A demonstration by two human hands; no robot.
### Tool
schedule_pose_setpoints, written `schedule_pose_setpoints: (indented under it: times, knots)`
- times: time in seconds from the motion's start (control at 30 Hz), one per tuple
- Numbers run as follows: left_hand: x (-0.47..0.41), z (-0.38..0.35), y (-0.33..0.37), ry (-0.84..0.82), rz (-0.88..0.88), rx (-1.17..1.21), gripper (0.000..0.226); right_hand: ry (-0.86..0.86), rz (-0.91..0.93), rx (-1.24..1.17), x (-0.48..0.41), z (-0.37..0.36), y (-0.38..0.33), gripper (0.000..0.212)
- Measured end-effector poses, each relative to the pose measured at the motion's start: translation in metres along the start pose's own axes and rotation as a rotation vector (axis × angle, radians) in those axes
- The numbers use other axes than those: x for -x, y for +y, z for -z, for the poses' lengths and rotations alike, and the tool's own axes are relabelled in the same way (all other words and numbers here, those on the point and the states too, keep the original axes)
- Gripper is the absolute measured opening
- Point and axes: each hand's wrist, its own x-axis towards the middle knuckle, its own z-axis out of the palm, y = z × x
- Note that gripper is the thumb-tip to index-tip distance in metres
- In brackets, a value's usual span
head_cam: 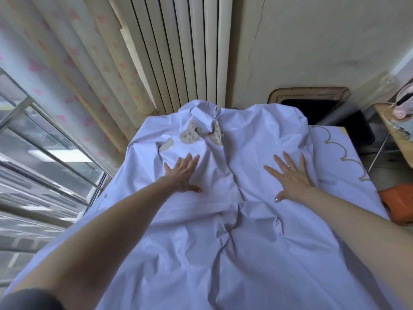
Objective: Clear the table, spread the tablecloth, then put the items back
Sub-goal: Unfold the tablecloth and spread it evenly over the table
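The pale lavender tablecloth (pixel 223 231) covers pretty much the whole table, filling the middle and bottom of the frame, and it's wrinkly, with a big crease running down the centre. Left hand (pixel 183 173) lies flat on it, fingers spread, palm down, left of centre. Right hand (pixel 292 177) does the same right of centre, ring on one finger, gripping nothing. The beige print bunches up at the far edge by the radiator (pixel 185 48). There's an orange stool (pixel 396 203) at the right edge.

Soft daylight (edges warped, blurred).
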Motion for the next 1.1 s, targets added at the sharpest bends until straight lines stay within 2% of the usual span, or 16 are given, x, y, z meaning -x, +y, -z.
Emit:
schedule_pose_setpoints:
  times: [0.2,0.33,0.77,1.1]
  knots:
    - [-0.027,-0.01,-0.001,-0.06,0.037,-0.008,0.104,-0.04,0.056,-0.014,-0.033,0.001,-0.011,0.109]
    - [-0.039,-0.019,0.001,-0.087,0.094,-0.056,0.109,-0.087,0.06,-0.084,-0.049,-0.004,-0.013,0.108]
    - [-0.085,0.002,-0.031,-0.07,0.204,0.007,0.122,-0.201,-0.051,-0.304,-0.092,-0.006,0.02,0.102]
    - [-0.079,-0.011,-0.061,-0.019,0.169,0.05,0.119,-0.223,-0.115,-0.421,-0.087,-0.016,0.036,0.102]
